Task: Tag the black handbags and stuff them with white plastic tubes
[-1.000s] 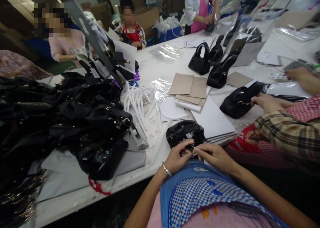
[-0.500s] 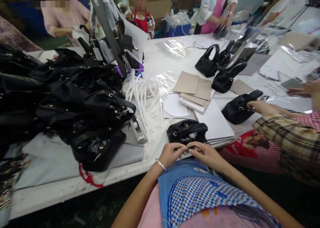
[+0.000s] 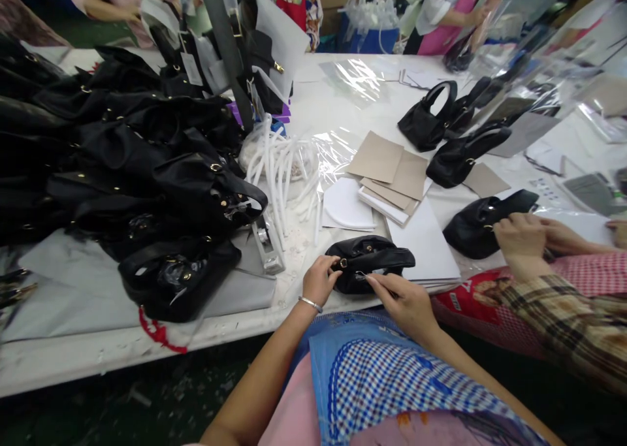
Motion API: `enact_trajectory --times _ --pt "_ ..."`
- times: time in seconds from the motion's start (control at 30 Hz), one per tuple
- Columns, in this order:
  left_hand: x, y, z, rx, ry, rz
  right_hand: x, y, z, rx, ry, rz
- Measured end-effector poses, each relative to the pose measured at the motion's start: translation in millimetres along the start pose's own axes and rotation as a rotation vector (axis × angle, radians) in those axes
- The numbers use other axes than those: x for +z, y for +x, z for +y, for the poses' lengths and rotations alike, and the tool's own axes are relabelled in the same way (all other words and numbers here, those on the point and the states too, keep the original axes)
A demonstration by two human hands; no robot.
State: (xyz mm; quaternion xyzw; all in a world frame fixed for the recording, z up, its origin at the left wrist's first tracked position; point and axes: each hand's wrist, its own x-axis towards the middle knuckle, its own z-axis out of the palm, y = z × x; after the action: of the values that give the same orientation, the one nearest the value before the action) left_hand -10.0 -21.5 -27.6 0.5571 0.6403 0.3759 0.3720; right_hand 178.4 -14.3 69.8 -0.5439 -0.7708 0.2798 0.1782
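In the head view, a black handbag (image 3: 386, 258) lies at the white table's (image 3: 78, 361) front edge, the left hand (image 3: 319, 281) pinching its left end, the right hand (image 3: 406, 302) pinching a thin pale strand (image 3: 361, 274). The strand appears not yet fastened; a heap of black bags (image 3: 122, 152) covers the table's left end.

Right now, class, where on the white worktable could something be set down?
Bare tabletop lies between the shiny clear plastic sheet, flat beige cards and upright black handbag; a narrower patch separates the slim silvery object from the wearer's left hand. Crowded: picture left, with heaped black bags.
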Motion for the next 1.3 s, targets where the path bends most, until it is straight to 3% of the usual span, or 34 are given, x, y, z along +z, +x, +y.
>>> enact_trajectory --times 0.17,0.37,0.77,0.87,1.1,1.2,1.3 --pt "12.4 6 -9 0.016 0.005 0.01 4 7 -1 -0.022 0.031 0.015" --pt "11.3 9 -8 0.009 -0.096 0.073 15 13 2 -0.02 0.038 0.025" --pt "18.4 10 -11 -0.006 -0.13 0.074 38 23 4 0.068 -0.072 -0.053" --pt "12.7 8 -12 0.013 -0.118 0.055 36 24 7 0.173 0.024 -0.147" --pt "-19.0 -7 -1 -0.07 -0.225 0.067 12 14 36 0.304 0.545 -0.629" --pt "-23.2 -9 9 -0.103 -0.301 0.067 10 6 43 0.292 0.648 -0.695" --pt "-18.9 -9 16 -0.173 -0.455 0.026 16 -1 44 0.276 0.619 -0.649"
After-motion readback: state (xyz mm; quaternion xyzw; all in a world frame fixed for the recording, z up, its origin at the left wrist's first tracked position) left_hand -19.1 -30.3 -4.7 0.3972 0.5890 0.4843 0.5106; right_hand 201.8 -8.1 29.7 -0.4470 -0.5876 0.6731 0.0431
